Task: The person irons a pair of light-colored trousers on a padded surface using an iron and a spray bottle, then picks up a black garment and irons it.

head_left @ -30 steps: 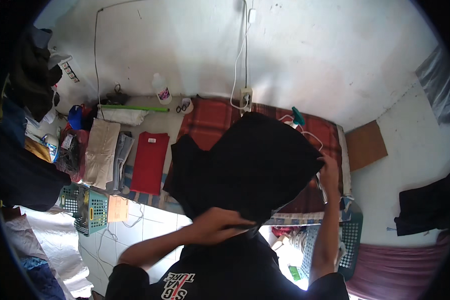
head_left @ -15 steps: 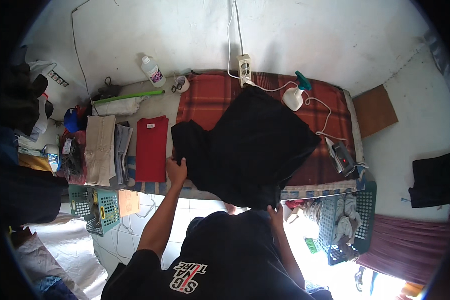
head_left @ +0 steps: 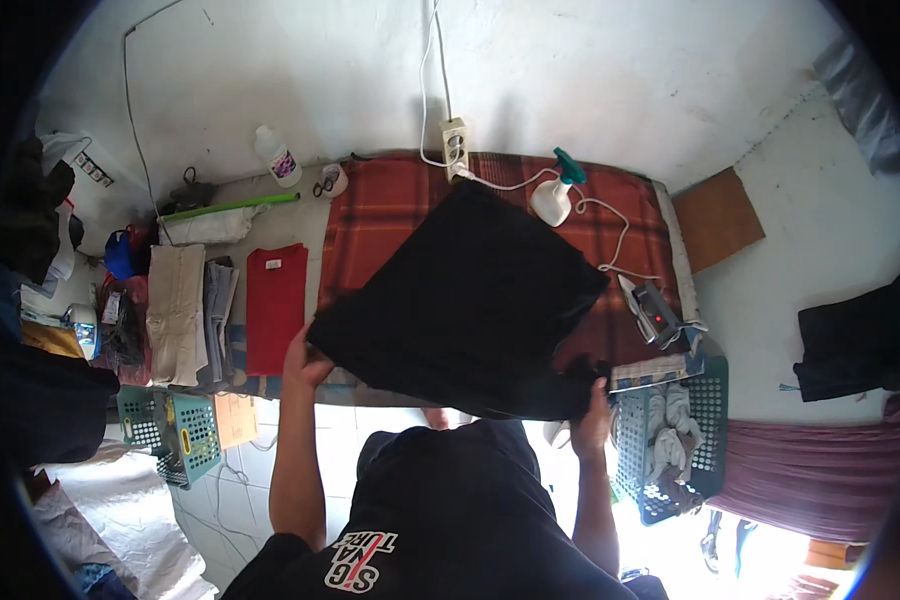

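A black garment (head_left: 460, 300), its exact kind hard to make out, spreads over the red plaid cloth (head_left: 370, 215) and reaches past the near edge of the surface. At its left corner my left hand (head_left: 308, 362) is closed on the fabric. My right hand (head_left: 593, 415) pinches the lower right corner, where a bit of cloth bunches up above the fingers. Just left of the garment lies a folded red shirt (head_left: 275, 310), close to my left hand but not held. An iron (head_left: 655, 312) with a small red light rests at the right, apart from my right hand.
Behind the garment stand a white spray bottle (head_left: 551, 203) with a green head and a power strip (head_left: 454, 145) with cords. Folded beige trousers (head_left: 176, 315) lie left. A clear bottle (head_left: 277, 158) and a cup (head_left: 334, 181) with scissors sit at the back. Laundry baskets (head_left: 708, 430) flank me below.
Both hands have moved apart with the garment's lower edge stretched between them. The sleeve-like flap at its left no longer sticks out. The whole view has shifted slightly.
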Demonstrator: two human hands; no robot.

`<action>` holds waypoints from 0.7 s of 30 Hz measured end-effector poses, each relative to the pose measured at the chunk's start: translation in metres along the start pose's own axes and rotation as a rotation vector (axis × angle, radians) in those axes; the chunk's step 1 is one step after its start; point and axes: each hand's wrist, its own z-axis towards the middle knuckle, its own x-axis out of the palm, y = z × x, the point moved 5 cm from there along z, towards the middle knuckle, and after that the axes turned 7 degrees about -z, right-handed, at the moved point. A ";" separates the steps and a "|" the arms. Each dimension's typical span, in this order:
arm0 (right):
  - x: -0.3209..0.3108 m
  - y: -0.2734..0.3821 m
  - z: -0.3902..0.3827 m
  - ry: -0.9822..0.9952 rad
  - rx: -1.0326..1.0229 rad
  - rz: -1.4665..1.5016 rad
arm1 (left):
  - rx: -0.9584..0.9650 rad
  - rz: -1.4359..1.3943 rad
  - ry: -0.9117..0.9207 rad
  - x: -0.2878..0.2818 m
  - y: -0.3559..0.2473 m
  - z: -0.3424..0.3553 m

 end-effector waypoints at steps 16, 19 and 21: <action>0.207 0.319 -0.060 1.083 -0.308 0.448 | 0.691 1.504 0.769 0.317 0.273 -0.197; 0.220 0.333 -0.071 1.154 -0.373 0.300 | 0.755 1.066 0.703 0.365 0.286 -0.188; 0.226 0.341 -0.073 1.213 -0.396 0.206 | 0.913 1.050 0.544 0.372 0.282 -0.175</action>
